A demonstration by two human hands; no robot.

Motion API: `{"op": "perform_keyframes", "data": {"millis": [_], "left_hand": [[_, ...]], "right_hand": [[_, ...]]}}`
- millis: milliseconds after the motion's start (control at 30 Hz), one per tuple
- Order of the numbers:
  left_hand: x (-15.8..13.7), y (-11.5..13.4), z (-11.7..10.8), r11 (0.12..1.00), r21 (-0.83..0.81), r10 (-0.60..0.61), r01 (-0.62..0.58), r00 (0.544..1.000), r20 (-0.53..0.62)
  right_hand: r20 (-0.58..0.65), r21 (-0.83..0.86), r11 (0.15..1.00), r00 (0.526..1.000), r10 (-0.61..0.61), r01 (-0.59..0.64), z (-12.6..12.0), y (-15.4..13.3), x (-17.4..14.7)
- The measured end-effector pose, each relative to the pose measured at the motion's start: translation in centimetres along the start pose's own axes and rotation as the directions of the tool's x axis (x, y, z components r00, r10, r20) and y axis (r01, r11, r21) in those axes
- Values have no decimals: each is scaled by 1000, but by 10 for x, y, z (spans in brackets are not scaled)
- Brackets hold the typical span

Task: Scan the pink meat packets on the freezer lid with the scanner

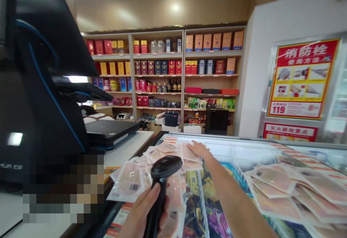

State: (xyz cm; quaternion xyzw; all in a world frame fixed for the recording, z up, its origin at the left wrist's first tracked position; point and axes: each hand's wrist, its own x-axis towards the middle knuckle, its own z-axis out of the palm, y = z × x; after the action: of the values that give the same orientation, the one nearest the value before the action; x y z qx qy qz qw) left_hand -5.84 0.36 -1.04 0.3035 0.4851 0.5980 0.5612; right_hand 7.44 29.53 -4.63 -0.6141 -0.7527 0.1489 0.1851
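Note:
My left hand point(151, 209) is wrapped round the handle of a black barcode scanner point(166, 167), its head raised over a spread of packets. These flat, clear packets point(130, 182) with pale pink contents overlap on the glass top point(257, 149) of a display case; some show barcode labels. My right arm stretches forward across the glass. At its end my right hand point(199, 148) rests on a packet point(191, 153) at the far side of the spread, fingers extended. A second pile of similar packets point(295, 191) lies to the right of my right forearm.
A black checkout terminal point(54, 68) stands close on the left, with a flat black box point(114, 131) beside it on the white counter. Coloured snack bags point(214, 209) show beneath the glass. Shelves of boxes point(159, 68) line the back wall, and a red-and-yellow notice point(302, 81) hangs at right.

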Motion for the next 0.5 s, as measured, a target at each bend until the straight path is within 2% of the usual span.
{"op": "perform_keyframes", "data": {"millis": [100, 233, 367, 500], "left_hand": [[0, -2, 2, 1000, -14, 12, -12, 1000, -3], [-3, -1, 5, 1000, 2, 24, -24, 999, 23], [-2, -1, 6, 1000, 24, 15, -17, 996, 88], [-2, 1, 4, 1000, 11, 25, -27, 992, 125]], "right_hand": [[90, -8, 997, 993, -79, 80, 7, 2, -1], [115, -30, 988, 982, -148, 153, 6, 7, -24], [83, -51, 983, 982, -171, 175, 5, 11, -62], [1, -20, 958, 958, -287, 287, 6, 13, -108]]}}
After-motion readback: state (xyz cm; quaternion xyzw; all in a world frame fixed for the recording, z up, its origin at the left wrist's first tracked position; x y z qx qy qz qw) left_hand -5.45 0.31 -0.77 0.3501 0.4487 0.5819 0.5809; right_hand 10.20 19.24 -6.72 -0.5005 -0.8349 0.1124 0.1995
